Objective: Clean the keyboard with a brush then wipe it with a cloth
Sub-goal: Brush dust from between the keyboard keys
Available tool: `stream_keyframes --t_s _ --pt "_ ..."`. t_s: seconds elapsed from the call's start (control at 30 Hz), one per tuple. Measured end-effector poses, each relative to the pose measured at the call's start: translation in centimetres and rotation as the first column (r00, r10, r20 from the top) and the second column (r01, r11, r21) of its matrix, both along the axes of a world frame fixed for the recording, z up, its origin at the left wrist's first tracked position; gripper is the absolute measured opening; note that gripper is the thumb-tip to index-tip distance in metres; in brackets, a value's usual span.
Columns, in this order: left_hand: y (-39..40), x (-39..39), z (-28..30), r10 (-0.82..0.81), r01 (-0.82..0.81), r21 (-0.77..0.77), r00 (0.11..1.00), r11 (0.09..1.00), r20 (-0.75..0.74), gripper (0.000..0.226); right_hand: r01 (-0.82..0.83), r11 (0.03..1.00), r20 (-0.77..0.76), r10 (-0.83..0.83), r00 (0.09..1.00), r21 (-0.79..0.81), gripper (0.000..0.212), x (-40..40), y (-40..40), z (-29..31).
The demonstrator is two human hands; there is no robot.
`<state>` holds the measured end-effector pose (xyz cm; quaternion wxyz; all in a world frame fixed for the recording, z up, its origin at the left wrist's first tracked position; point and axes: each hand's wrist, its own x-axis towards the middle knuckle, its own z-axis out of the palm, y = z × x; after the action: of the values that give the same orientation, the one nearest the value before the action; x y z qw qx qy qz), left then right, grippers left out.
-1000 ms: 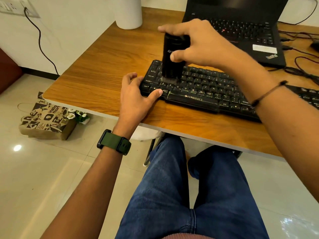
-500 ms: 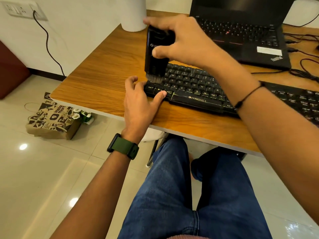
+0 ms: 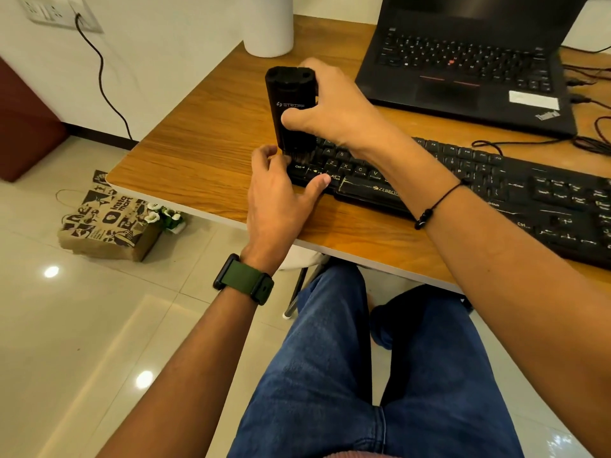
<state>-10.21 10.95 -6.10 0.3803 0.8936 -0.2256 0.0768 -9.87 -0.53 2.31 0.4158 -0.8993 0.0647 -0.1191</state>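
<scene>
A black keyboard [image 3: 489, 186] lies across the wooden desk [image 3: 205, 133], running from the middle to the right edge of the head view. My right hand [image 3: 334, 110] grips a tall black brush [image 3: 291, 107] upright, its bristles down on the keys at the keyboard's far left end. My left hand [image 3: 281, 200] holds the keyboard's left front corner, thumb on its front edge and fingers curled round its left end. No cloth is in sight.
An open black laptop [image 3: 469, 67] sits behind the keyboard, with cables [image 3: 591, 140] at the right. A white cylinder [image 3: 267, 24] stands at the desk's back. On the floor to the left lies a printed paper bag [image 3: 105, 223]. My legs are under the desk.
The brush has moved down onto the left-end keys after sweeping leftward along the keyboard. My left hand has stayed on the keyboard's corner. The camera has shifted closer.
</scene>
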Motion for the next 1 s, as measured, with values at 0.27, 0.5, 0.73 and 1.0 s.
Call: stream_keyframes --t_s 0.27,0.5,0.73,1.0 --pt "0.1 0.0 0.2 -0.007 0.007 -0.005 1.000 1.000 -0.005 0.065 -0.012 0.992 -0.006 0.011 1.000 -0.127 0.050 -0.2 -0.2 0.5" --pt "0.2 -0.1 0.3 -0.014 0.014 -0.007 1.000 1.000 -0.001 0.063 0.023 0.984 0.019 -0.020 1.000 -0.179 0.061 -0.5 0.0 -0.3" --pt "0.2 0.0 0.2 -0.010 0.010 -0.004 1.000 1.000 -0.018 0.063 0.026 0.967 -0.018 -0.032 0.999 -0.253 0.059 -2.1 -1.7 0.6" --pt "0.1 0.0 0.2 -0.005 0.005 -0.011 1.000 1.000 -0.008 0.062 0.079 0.981 0.099 -0.062 0.993 -0.179 0.059 -1.1 -0.2 0.4"
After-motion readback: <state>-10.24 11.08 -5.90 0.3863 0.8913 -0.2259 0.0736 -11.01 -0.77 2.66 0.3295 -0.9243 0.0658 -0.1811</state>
